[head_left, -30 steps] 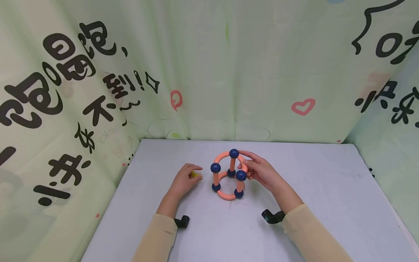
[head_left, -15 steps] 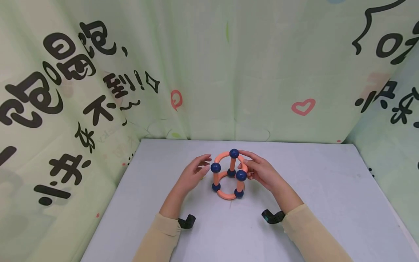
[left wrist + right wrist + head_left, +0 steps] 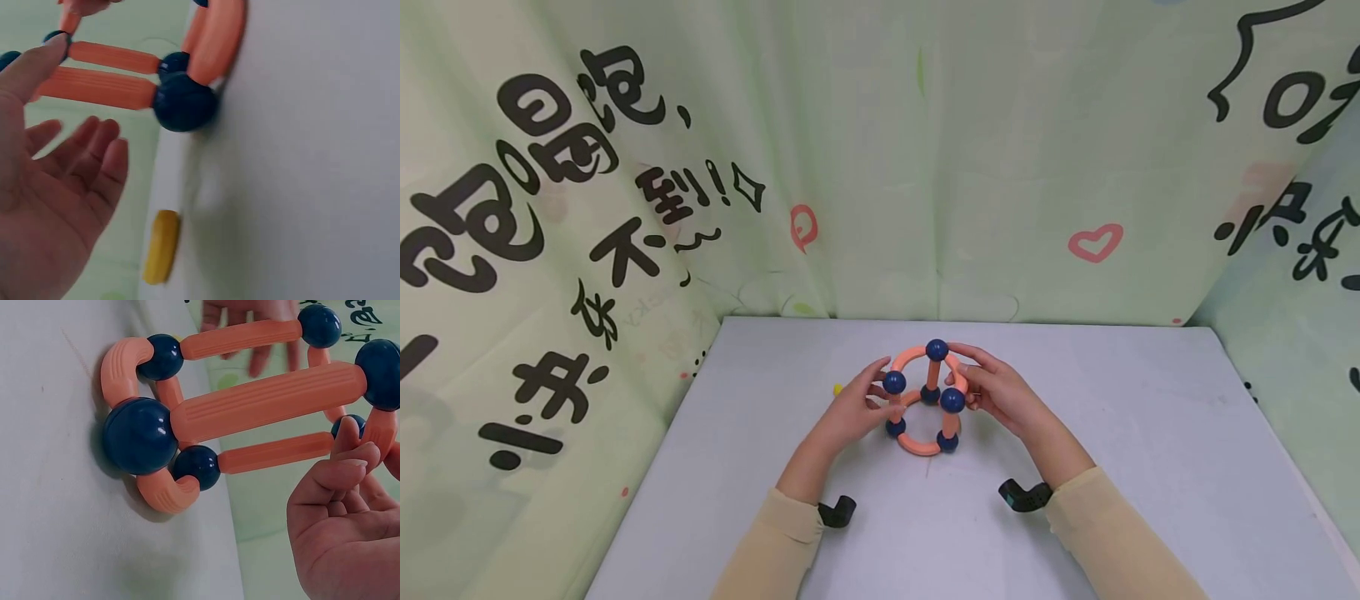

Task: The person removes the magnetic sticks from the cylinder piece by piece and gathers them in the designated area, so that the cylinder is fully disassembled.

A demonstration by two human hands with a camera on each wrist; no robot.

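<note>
A toy frame of orange rods and dark blue balls (image 3: 921,448) stands on the table, with a curved ring at bottom and top joined by upright rods. My right hand (image 3: 1000,394) pinches a curved orange rod (image 3: 378,432) of the upper ring, thumb and fingertips curled on it. My left hand (image 3: 855,410) is at the frame's left upright, thumb in front and fingers behind, loosely spread. In the left wrist view, the left thumb (image 3: 39,65) overlaps the upper part of the uprights. A short yellow rod (image 3: 162,247) lies on the table beyond the left hand, mostly hidden in the head view.
The white table (image 3: 1150,433) runs back to a pale green curtain (image 3: 1000,167) with black lettering and pink shapes. More curtain hangs at both sides. A black wrist camera (image 3: 837,512) sits under the left wrist, another camera (image 3: 1024,495) under the right.
My left hand has let go of the yellow rod and moved right to the frame's left upright. My right hand and the frame have stayed in place.
</note>
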